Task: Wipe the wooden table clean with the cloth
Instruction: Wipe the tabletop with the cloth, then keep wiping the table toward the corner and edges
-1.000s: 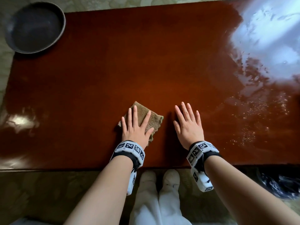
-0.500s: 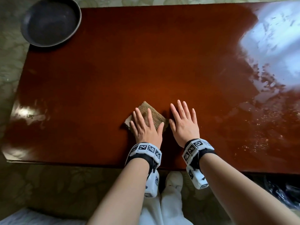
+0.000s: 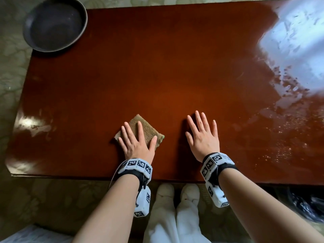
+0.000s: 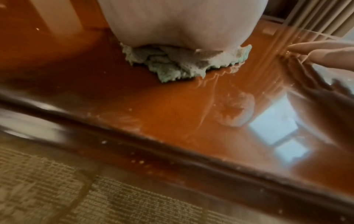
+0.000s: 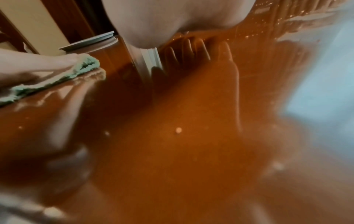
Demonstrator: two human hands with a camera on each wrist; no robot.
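Observation:
A glossy red-brown wooden table (image 3: 157, 67) fills the head view. A small folded brown cloth (image 3: 140, 125) lies near its front edge, left of centre. My left hand (image 3: 136, 139) presses flat on the cloth with straight, spread fingers. In the left wrist view the cloth (image 4: 172, 60) bunches out from under the palm. My right hand (image 3: 203, 134) lies flat on the bare wood a hand's width to the right, fingers straight. In the right wrist view the cloth (image 5: 84, 65) shows at the left under the other hand. Crumbs and wet smears (image 3: 284, 123) cover the table's right side.
A dark round bowl (image 3: 55, 23) sits at the table's far left corner, overhanging the edge. Bright window glare (image 3: 294, 41) covers the far right. My white-socked feet (image 3: 177, 195) stand on patterned carpet (image 3: 35, 204) just below the front edge. A dark bag (image 3: 305, 204) lies at the lower right.
The left hand and the cloth have slid left along the front edge, opening a wider gap to the right hand. The view has shifted, so the bowl appears further right.

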